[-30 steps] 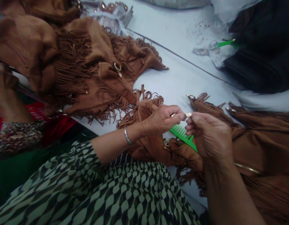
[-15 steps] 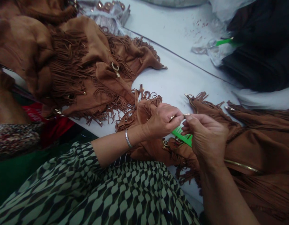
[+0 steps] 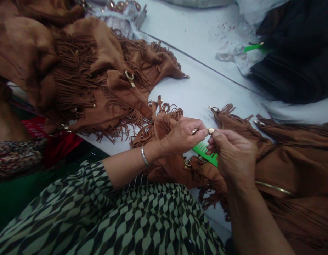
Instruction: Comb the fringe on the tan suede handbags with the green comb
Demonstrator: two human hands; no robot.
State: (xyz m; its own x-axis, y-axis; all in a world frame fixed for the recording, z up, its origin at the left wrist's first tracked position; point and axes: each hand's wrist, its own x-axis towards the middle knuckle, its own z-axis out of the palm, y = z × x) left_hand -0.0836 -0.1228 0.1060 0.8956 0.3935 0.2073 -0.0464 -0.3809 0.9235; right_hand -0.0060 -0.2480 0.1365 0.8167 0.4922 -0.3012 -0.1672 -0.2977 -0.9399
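Observation:
Both my hands meet over the brown fringed suede-like material. The thumb and fingers of my left hand (image 3: 184,136) are pinched together, and they touch one side of a small gold-coloured metal piece (image 3: 211,130). On its other side, my right hand (image 3: 234,154) grips it between thumb and bent forefinger. What the piece joins to is hidden by my fingers. Below the pinch, partly behind my right hand, a green comb (image 3: 202,152) shows its teeth. A bunched brown fringed piece (image 3: 164,125) lies behind and under my left hand.
More brown fringed goods with gold fittings (image 3: 100,71) cover the left of the white table (image 3: 196,92); others (image 3: 297,159) lie at right. Clear plastic bags (image 3: 124,17) and black folded material (image 3: 291,74) are farther back. A co-worker's arm (image 3: 7,120) is at far left.
The small metal piece has turned between my fingers: it showed a thin edge before and a broader gold face now. My hands have stayed nearly in place.

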